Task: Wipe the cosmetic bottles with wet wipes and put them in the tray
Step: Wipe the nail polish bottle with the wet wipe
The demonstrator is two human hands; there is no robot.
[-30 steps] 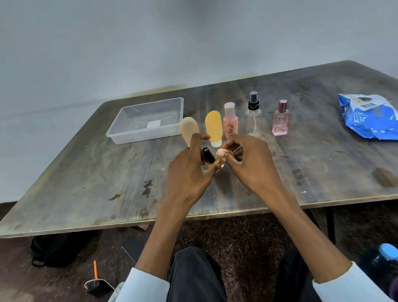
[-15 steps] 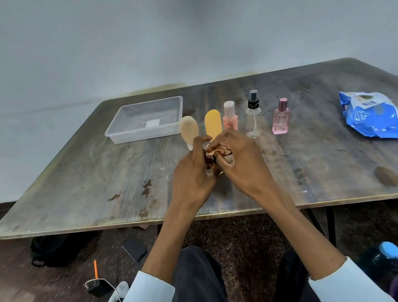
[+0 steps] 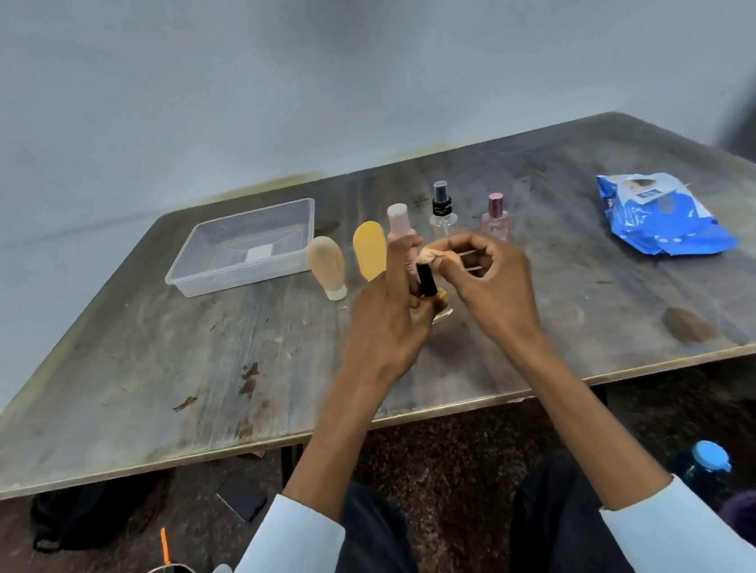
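Wiping small bottle cap | left hand fingers grip bottle, right hand pinches wad of wipe | risk: slippery bottle (wet) dropping onto surface

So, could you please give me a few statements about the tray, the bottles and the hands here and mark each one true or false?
1. The clear plastic tray already holds two bottles. False: no bottle is in it.
2. The left hand holds a small bottle with a black cap. True.
3. The right hand lies flat on the table. False: it pinches a small wad of wipe at the bottle's cap.
4. The blue wipes pack lies at the right of the table. True.
5. The beige bottle and the yellow bottle stand between the tray and the hands. True.
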